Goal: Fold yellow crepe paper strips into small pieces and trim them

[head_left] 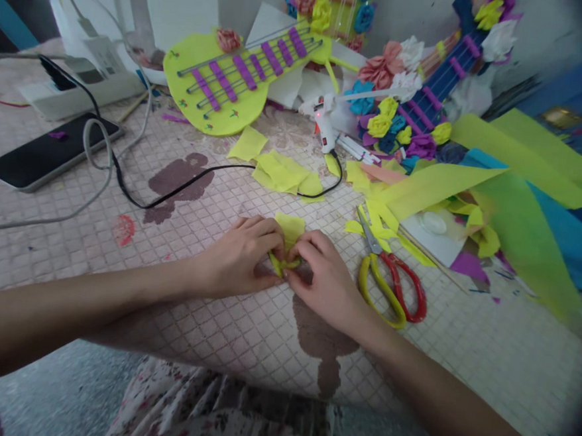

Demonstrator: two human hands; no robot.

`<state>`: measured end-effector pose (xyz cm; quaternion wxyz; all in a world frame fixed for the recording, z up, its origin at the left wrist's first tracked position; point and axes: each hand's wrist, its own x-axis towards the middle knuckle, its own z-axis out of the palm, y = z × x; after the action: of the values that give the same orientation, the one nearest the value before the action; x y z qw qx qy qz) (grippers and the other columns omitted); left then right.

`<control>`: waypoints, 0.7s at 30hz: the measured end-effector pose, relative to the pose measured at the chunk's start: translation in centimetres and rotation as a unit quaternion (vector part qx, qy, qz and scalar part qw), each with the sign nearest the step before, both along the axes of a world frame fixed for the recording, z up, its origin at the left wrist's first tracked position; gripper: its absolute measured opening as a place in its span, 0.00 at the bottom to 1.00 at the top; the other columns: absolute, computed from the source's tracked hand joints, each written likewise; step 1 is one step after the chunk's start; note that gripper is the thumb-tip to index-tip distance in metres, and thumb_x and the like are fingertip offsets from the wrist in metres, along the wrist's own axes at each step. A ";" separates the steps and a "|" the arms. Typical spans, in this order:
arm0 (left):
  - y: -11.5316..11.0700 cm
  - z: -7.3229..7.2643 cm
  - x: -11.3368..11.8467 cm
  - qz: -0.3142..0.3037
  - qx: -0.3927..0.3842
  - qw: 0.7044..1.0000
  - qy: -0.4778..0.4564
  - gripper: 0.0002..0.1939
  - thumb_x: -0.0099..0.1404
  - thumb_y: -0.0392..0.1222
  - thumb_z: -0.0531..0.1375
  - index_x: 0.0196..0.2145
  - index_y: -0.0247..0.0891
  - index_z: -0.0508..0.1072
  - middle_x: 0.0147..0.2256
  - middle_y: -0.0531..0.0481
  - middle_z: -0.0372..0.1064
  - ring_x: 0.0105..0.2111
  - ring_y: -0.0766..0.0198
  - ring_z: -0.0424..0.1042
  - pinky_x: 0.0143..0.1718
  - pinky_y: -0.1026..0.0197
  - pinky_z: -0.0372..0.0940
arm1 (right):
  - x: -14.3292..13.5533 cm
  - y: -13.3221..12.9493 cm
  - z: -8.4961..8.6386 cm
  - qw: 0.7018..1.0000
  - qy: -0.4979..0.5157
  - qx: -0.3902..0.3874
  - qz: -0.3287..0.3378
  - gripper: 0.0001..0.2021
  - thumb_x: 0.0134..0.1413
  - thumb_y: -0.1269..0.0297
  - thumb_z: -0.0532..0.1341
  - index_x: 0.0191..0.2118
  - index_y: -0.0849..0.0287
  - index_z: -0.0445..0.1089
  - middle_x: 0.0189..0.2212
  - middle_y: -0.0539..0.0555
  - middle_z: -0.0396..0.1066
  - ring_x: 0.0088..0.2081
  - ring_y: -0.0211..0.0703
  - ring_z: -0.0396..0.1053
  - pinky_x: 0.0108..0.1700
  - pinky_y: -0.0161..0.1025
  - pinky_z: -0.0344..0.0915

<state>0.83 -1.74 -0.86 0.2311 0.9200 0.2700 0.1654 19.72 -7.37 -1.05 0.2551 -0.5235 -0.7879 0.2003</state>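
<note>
Near the front of the table, both of my hands pinch one small piece of yellow crepe paper point(290, 227). Its lower edge is rolled or gathered between the fingertips, while the upper part lies flat and square. My left hand point(241, 258) grips it from the left, with the fingers curled over and the thumb below. From the other side my right hand point(324, 280) holds it between thumb and forefinger. Scissors point(390, 285) with one yellow and one red handle lie just right of my right hand. Beyond my hands rests a pile of cut yellow paper pieces point(284, 172).
A white glue gun point(326, 127) with a red light stands behind the pile, its black cord point(183, 187) crossing the table. Decorated paper guitars point(220, 83) lean at the back. A phone point(51, 151) and power strip point(89, 74) lie left. Crepe strips point(437, 192) cover the right.
</note>
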 end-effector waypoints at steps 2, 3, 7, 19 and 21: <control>0.1 0.2 -0.1 -0.005 -0.011 1.000 0.005 0.14 0.53 0.40 0.66 0.38 0.37 0.69 0.41 0.46 0.66 0.44 0.54 0.64 0.47 0.52 0.59 | 0.1 -0.1 0.2 1.000 0.003 -0.007 0.003 0.08 0.48 0.72 0.61 0.35 0.55 0.62 0.39 0.56 0.62 0.45 0.49 0.63 0.46 0.48 0.64; 0.1 0.2 -0.2 -0.007 -0.016 1.000 0.006 0.16 0.52 0.41 0.67 0.38 0.37 0.69 0.42 0.46 0.66 0.44 0.54 0.64 0.47 0.52 0.59 | 0.1 -0.1 0.3 1.000 0.005 -0.013 0.005 0.09 0.48 0.72 0.61 0.35 0.55 0.62 0.40 0.56 0.62 0.45 0.49 0.63 0.47 0.48 0.64; 0.3 0.4 -0.3 -0.011 -0.028 1.000 0.003 0.18 0.53 0.46 0.68 0.38 0.37 0.70 0.41 0.46 0.66 0.44 0.53 0.64 0.47 0.52 0.59 | 0.3 -0.2 0.6 0.999 0.011 -0.035 0.014 0.12 0.46 0.72 0.63 0.36 0.55 0.62 0.41 0.56 0.61 0.45 0.49 0.63 0.47 0.48 0.64; 1.0 0.1 0.0 -0.013 -0.058 0.997 -0.042 0.06 0.61 0.29 0.54 0.34 0.36 0.69 0.36 0.48 0.67 0.39 0.60 0.65 0.45 0.55 0.59 | 0.1 0.0 0.2 1.000 0.001 -0.020 0.001 0.07 0.53 0.76 0.58 0.34 0.56 0.62 0.39 0.55 0.62 0.44 0.47 0.62 0.46 0.46 0.64; 1.0 0.1 0.1 -0.009 -0.060 0.997 -0.039 0.05 0.60 0.30 0.55 0.34 0.35 0.69 0.35 0.48 0.67 0.39 0.59 0.65 0.44 0.55 0.59 | 0.0 -0.1 0.1 1.000 -0.003 -0.017 0.001 0.07 0.53 0.75 0.57 0.34 0.56 0.62 0.39 0.55 0.62 0.43 0.47 0.62 0.46 0.46 0.64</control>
<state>0.90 -0.79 -0.78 0.2978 0.8997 0.2619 0.1822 19.77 -7.42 -0.99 0.2436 -0.5274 -0.7858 0.2122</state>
